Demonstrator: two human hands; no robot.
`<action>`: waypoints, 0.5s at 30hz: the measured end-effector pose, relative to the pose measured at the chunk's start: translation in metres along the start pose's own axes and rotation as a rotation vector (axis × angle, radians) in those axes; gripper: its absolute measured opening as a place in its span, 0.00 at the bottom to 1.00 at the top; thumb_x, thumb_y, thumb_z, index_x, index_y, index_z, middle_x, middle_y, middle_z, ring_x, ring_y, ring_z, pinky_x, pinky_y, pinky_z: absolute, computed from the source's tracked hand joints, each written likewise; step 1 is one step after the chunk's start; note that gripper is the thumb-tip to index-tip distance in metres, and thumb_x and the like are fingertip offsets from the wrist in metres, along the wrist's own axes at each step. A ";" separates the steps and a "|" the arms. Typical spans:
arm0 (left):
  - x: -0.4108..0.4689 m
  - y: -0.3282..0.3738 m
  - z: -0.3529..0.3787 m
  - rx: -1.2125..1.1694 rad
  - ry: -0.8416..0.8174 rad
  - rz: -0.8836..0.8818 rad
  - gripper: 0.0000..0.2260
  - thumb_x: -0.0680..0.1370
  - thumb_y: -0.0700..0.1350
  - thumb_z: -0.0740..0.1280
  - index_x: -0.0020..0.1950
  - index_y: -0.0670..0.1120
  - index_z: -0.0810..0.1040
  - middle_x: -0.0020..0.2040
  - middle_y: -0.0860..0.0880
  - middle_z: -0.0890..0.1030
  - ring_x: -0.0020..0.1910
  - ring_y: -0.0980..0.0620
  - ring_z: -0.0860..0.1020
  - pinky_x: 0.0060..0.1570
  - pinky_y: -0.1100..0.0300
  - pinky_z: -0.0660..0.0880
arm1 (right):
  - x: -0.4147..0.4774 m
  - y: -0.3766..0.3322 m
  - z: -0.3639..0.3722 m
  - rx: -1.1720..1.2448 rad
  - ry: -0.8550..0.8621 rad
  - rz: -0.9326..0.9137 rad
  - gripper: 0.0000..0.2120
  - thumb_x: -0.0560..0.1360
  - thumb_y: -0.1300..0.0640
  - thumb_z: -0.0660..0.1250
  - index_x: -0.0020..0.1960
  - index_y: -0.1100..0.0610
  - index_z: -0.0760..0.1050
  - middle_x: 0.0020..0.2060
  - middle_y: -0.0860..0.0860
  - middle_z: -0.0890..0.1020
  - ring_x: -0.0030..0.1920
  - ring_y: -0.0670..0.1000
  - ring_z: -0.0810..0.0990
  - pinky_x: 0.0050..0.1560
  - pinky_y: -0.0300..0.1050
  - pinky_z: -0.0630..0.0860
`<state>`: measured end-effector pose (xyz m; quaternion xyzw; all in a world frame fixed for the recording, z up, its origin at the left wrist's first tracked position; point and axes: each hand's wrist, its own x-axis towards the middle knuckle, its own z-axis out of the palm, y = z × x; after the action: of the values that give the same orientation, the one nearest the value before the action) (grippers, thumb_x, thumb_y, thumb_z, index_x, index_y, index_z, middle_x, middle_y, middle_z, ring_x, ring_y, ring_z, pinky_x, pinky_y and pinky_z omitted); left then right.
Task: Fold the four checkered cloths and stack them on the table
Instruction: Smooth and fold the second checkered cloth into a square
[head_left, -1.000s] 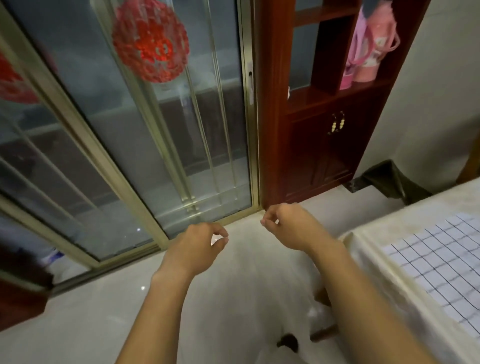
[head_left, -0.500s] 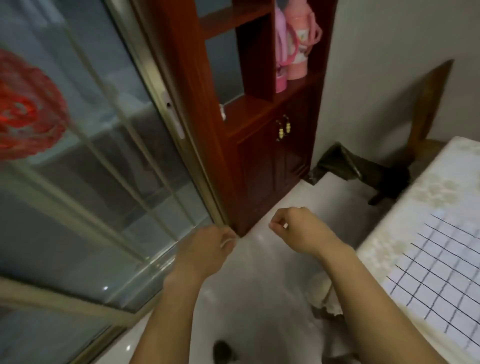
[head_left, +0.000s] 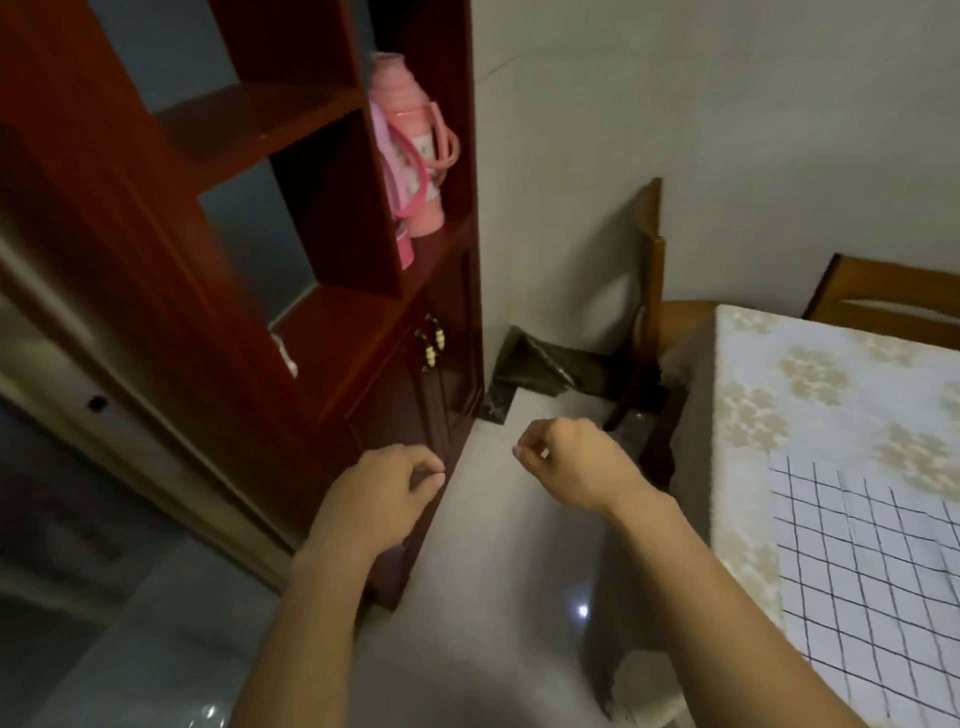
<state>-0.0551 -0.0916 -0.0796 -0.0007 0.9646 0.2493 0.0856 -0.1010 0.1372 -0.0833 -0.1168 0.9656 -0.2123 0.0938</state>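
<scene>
Hovering over floor (head_left: 498, 597): left hand (head_left: 384, 499), right hand (head_left: 571, 462), both curled, thumb tip against forefinger, apparently pinching nothing. Checkered cloth (head_left: 872, 571) flat on table (head_left: 779, 374), right of fingers. Right hand nearer.

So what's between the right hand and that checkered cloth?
Head view: only the floral tablecloth, its hanging side and top, lies between the right hand and the checkered cloth.

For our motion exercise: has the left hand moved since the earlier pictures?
Yes. The left hand has swung rightward, from left of the cabinet to in front of it.
</scene>
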 end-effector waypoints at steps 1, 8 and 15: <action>0.018 -0.001 -0.008 0.002 -0.010 0.036 0.09 0.83 0.53 0.66 0.61 0.56 0.81 0.58 0.58 0.81 0.58 0.55 0.79 0.59 0.52 0.77 | 0.009 -0.001 -0.004 0.032 0.038 0.033 0.14 0.82 0.45 0.61 0.55 0.53 0.80 0.47 0.51 0.84 0.42 0.52 0.83 0.47 0.53 0.83; 0.127 0.029 -0.001 0.057 -0.139 0.263 0.08 0.82 0.54 0.66 0.59 0.58 0.81 0.60 0.56 0.81 0.58 0.52 0.79 0.56 0.52 0.79 | 0.025 0.044 -0.019 0.077 0.192 0.276 0.11 0.83 0.49 0.61 0.58 0.51 0.80 0.50 0.49 0.85 0.47 0.51 0.83 0.40 0.39 0.74; 0.206 0.083 0.022 0.146 -0.237 0.414 0.09 0.83 0.55 0.65 0.61 0.58 0.81 0.60 0.56 0.79 0.56 0.57 0.78 0.53 0.56 0.78 | 0.065 0.105 -0.042 0.139 0.275 0.385 0.13 0.83 0.48 0.61 0.59 0.52 0.81 0.50 0.50 0.85 0.51 0.53 0.83 0.45 0.44 0.73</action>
<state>-0.2578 0.0003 -0.0922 0.2322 0.9429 0.1896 0.1451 -0.1922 0.2292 -0.0995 0.1063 0.9569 -0.2703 0.0078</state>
